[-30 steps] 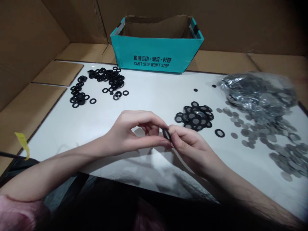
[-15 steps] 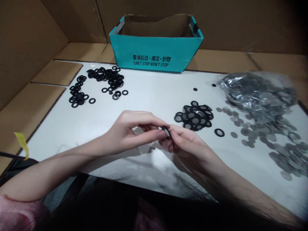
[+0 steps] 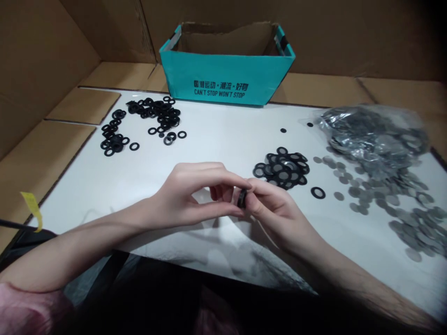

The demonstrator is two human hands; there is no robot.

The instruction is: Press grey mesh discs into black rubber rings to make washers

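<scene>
A black rubber ring washer [image 3: 241, 198] is pinched between my two hands above the white table, turned almost edge-on. My left hand [image 3: 197, 193] grips it from the left, index finger over its top and thumb under it. The thumb and fingers of my right hand [image 3: 270, 200] press it from the right. Whether a mesh disc sits inside the ring is hidden. Just beyond my right hand lies a pile of black rings with grey discs in them [image 3: 284, 170], and one more such ring [image 3: 318, 192] lies apart to its right.
Loose black rings [image 3: 153, 111] lie at the back left. Many grey discs [image 3: 363, 190] spread over the right side beside a clear plastic bag of discs [image 3: 377, 135]. A teal box [image 3: 223, 70] stands at the back, and cardboard walls [image 3: 70, 37] surround the table.
The ring has turned from showing its face to nearly edge-on. My left fingers have spread to its top and bottom, while both hands stay in about the same place.
</scene>
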